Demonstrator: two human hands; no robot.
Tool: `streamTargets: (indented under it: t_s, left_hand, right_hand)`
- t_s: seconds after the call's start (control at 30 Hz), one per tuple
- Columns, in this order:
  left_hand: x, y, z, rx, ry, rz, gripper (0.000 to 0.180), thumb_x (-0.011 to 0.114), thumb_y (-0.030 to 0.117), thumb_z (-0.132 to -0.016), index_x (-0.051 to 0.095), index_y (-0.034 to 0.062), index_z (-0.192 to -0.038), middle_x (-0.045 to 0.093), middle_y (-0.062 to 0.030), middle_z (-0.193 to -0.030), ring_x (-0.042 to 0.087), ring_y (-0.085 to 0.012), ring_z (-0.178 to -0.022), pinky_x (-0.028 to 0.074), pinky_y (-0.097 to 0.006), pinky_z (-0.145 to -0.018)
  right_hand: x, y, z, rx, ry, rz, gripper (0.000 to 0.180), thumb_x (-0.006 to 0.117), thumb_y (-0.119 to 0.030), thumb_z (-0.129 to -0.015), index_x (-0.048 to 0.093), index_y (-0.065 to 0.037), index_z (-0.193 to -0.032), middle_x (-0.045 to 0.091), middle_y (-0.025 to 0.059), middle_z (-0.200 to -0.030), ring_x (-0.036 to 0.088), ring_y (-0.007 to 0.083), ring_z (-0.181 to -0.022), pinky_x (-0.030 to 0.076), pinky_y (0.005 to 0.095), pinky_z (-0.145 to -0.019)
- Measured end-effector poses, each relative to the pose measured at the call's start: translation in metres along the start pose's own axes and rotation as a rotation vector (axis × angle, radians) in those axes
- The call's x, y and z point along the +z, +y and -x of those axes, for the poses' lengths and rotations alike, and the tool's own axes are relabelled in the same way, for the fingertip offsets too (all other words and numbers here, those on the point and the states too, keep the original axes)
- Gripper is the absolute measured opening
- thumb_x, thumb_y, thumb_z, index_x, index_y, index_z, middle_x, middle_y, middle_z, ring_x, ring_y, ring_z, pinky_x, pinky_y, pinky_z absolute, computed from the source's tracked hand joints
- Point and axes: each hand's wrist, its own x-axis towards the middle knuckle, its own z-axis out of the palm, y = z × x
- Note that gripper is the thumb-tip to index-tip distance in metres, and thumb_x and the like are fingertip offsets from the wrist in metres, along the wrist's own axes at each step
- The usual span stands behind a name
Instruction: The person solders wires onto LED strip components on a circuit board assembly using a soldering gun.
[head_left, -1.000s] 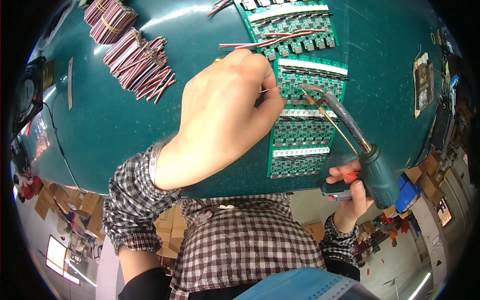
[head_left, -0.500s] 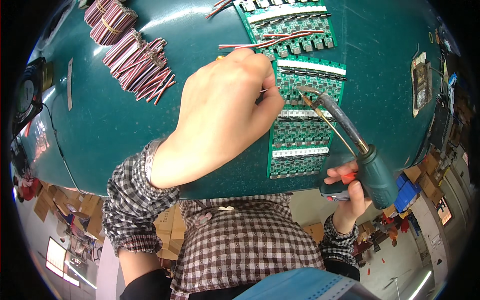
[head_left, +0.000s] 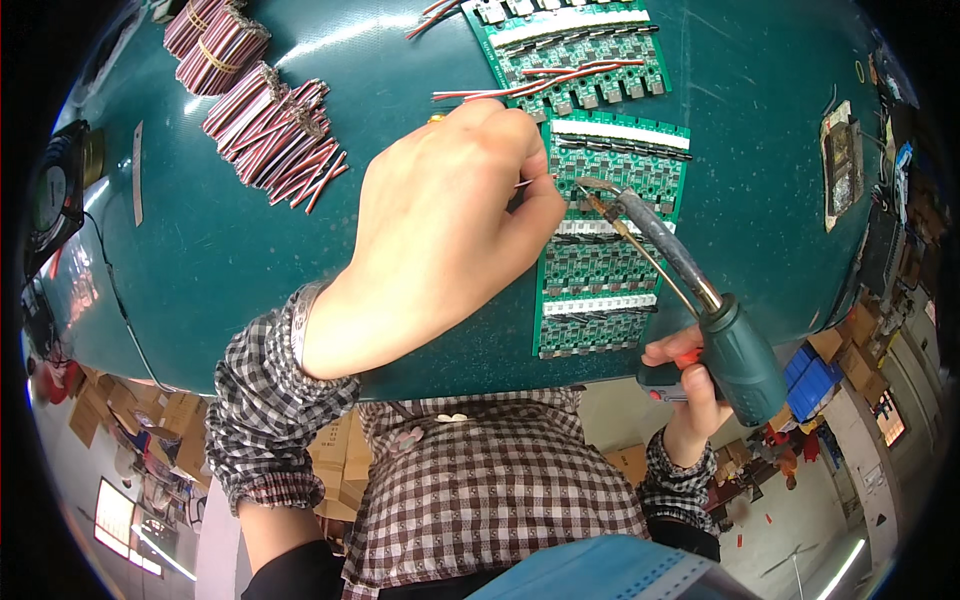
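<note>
My left hand hovers over the left edge of a green circuit board panel, thumb and fingers pinched on a thin wire. Most of that wire is hidden by the hand. My right hand grips a green soldering gun with a red trigger. Its bent metal tip and thin brass feed tube reach over the panel's upper rows, just right of my left fingertips. Whether the tip touches the board I cannot tell. Above lies a second board panel with red, black and white wires across it.
Bundles of cut wires lie at the far left, some tied with rubber bands. A thin metal strip and a black cable are near the left edge. A worn metal-framed block sits at the right on the green table.
The soldering gun has shifted slightly left, its tip now closer to my left fingertips. My left hand has barely moved and keeps its pinch.
</note>
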Motion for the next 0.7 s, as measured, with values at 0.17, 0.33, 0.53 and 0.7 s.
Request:
streamTargets:
  t_s: [0.17, 0.33, 0.53, 0.7]
  left_hand:
    - [-0.0019, 0.0010, -0.0012, 0.003, -0.010, -0.010, 0.010, 0.066, 0.004, -0.071, 0.057, 0.0051, -0.076, 0.052, -0.0041, -0.068, 0.052, -0.0155, -0.055, 0.043, -0.027, -0.050]
    - [-0.0016, 0.0014, -0.0019, -0.001, -0.014, -0.023, 0.009, 0.065, 0.004, -0.071, 0.057, 0.0048, -0.076, 0.052, -0.0041, -0.068, 0.052, -0.0155, -0.055, 0.043, -0.026, -0.051]
    - [0.0001, 0.0006, -0.0008, -0.005, 0.000, -0.008, 0.009, 0.065, 0.004, -0.071, 0.057, 0.0047, -0.076, 0.052, -0.0042, -0.067, 0.051, -0.0152, -0.055, 0.043, -0.027, -0.051]
    - [-0.0005, 0.0007, -0.0012, -0.003, 0.000, -0.015, 0.009, 0.065, 0.004, -0.071, 0.058, 0.0047, -0.075, 0.051, -0.0043, -0.067, 0.051, -0.0156, -0.055, 0.043, -0.027, -0.051]
  right_hand:
    - [0.0012, -0.0030, -0.0002, 0.020, 0.012, 0.006, 0.036, 0.061, -0.025, -0.083, 0.057, 0.009, -0.096, 0.062, 0.0173, -0.078, 0.064, 0.0240, -0.066, 0.055, 0.0339, -0.061]
    - [-0.0010, -0.0003, 0.0007, -0.023, 0.001, 0.038, 0.043, 0.061, -0.024, -0.082, 0.054, 0.010, -0.107, 0.059, 0.0138, -0.078, 0.063, 0.0233, -0.065, 0.054, 0.0340, -0.061]
    - [-0.0045, 0.0047, 0.0001, -0.062, -0.014, 0.046, 0.046, 0.061, -0.024, -0.082, 0.052, 0.011, -0.111, 0.059, 0.0133, -0.076, 0.062, 0.0231, -0.063, 0.054, 0.0342, -0.060]
    - [-0.0043, 0.0036, -0.0014, -0.063, -0.032, 0.052, 0.047, 0.061, -0.024, -0.082, 0.052, 0.011, -0.111, 0.058, 0.0136, -0.073, 0.061, 0.0227, -0.062, 0.053, 0.0344, -0.060]
